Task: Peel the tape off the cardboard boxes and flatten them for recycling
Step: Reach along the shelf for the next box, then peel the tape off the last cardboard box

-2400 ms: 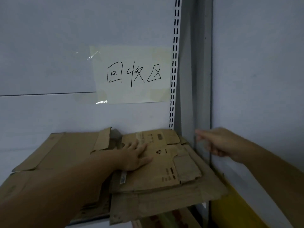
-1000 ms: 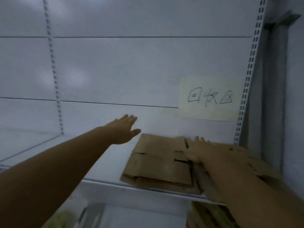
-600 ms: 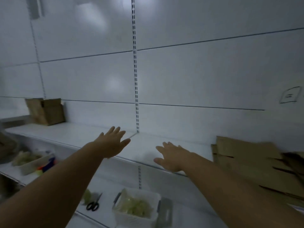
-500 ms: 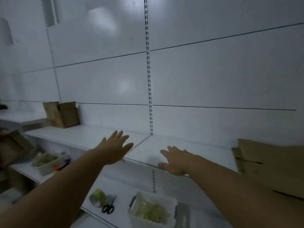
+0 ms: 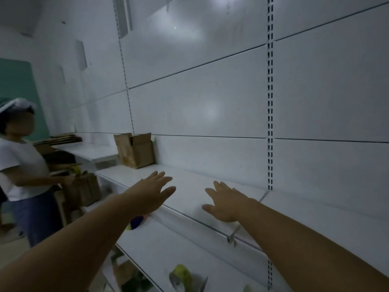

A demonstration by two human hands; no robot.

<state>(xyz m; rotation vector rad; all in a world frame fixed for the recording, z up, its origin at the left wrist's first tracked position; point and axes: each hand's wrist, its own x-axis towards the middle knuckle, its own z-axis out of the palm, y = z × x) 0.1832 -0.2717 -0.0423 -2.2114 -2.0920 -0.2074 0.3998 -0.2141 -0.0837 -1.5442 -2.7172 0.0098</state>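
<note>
An upright brown cardboard box [image 5: 135, 150] with its top flaps raised stands on the white shelf [image 5: 189, 187] against the back panel, left of centre. My left hand [image 5: 154, 189] reaches out over the shelf with fingers straight, holding nothing, a good way short of the box. My right hand [image 5: 226, 202] hovers flat over the shelf's front edge, fingers spread and empty. Flattened cardboard sheets [image 5: 60, 139] lie on a farther shelf at the left.
A person in a white shirt [image 5: 19, 163] stands at the left beside more cardboard boxes [image 5: 86, 189]. On the lower shelf lie a tape roll [image 5: 181, 278] and a small purple and yellow object [image 5: 135, 222]. Slotted uprights [image 5: 270, 102] run down the wall.
My view has swung left, away from the flattened pile under the paper sign. Both hands have left that pile and now stretch along the shelf towards the upright box, which appears closer.
</note>
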